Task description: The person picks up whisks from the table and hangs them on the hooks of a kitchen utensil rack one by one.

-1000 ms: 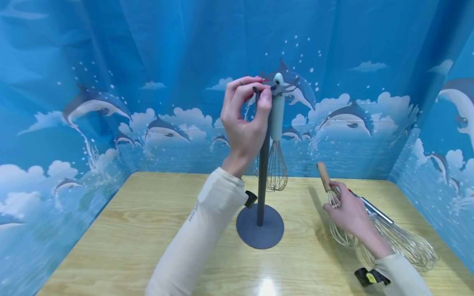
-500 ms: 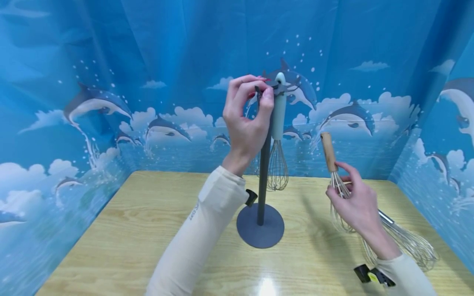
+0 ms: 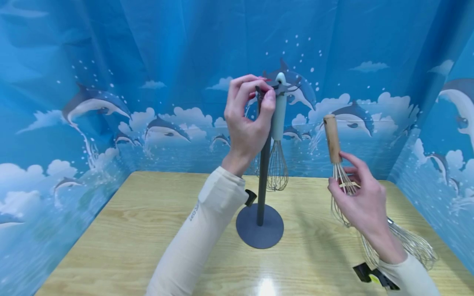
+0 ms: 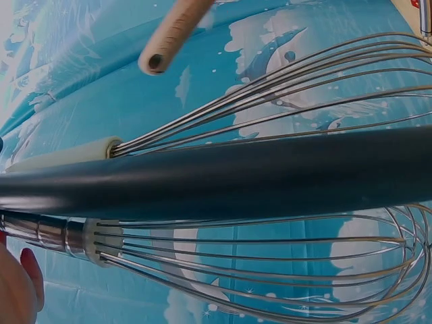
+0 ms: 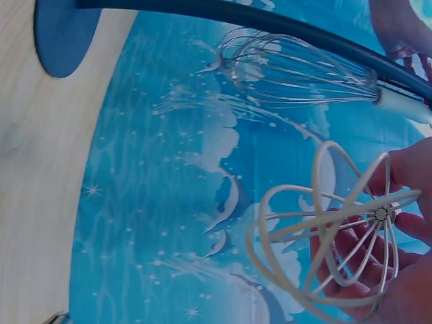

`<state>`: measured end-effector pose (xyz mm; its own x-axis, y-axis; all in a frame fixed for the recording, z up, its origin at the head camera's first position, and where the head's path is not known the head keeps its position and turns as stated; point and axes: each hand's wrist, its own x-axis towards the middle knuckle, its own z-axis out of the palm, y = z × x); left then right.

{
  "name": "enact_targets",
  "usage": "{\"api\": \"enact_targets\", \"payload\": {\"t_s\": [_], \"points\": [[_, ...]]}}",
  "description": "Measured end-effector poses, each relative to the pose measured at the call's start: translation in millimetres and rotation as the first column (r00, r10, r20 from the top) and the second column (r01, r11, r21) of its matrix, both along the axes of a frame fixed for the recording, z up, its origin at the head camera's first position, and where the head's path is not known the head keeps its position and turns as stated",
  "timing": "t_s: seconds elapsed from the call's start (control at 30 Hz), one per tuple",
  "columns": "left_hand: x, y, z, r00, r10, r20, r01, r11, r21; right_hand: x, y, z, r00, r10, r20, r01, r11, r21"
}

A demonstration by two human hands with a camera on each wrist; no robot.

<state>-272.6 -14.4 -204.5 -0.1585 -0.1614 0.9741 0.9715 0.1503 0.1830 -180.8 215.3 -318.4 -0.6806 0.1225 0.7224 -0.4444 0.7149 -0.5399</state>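
We stood at a wooden worktop point(image 3: 148, 230) walled in by dolphin-print blue sheeting point(image 3: 111, 82), and at its centre rose a dark grey utensil stand point(image 3: 262, 197) on a round base.

Our left hand point(image 3: 246, 123) was raised to the top of the post, thumb and fingers curled around one of the small hooks point(image 3: 259, 88) there. At 3 o'clock from that hand, a whisk with a pale green handle point(image 3: 278, 135) hung from the stand, wires down. The left wrist view showed a second, steel-handled whisk point(image 4: 236, 250) close alongside the post on its other side; how it was attached we could not tell.

At 4 o'clock from the stand, our right hand point(image 3: 361, 201) held a wooden-handled whisk point(image 3: 335, 156) clear of the worktop, handle pointing up to 12 o'clock, the fingers closed around the top of its wire cage. It was near the stand but not touching it. Behind that hand, a large steel whisk point(image 3: 411, 242) lay flat at the worktop's 4 o'clock edge.

By our reading, hanging was partly done: at least one whisk was on the stand, the wooden-handled one was in the air and not yet hooked, and the large one remained untouched.
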Motion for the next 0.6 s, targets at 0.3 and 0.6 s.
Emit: {"api": "enact_targets", "payload": {"t_s": [0.3, 0.6], "points": [[-0.1, -0.3, 0.2, 1.0, -0.008, -0.005, 0.008, 1.0, -0.003, 7.2, -6.1, 13.5, 0.993, 0.054, -0.105, -0.056, 0.998, -0.021], [1.0, -0.2, 0.2, 1.0, -0.001, 0.004, 0.001, 1.0, -0.004, 9.2, -14.9, 25.0, 0.983, 0.072, -0.168, -0.076, 0.997, -0.021]]}}
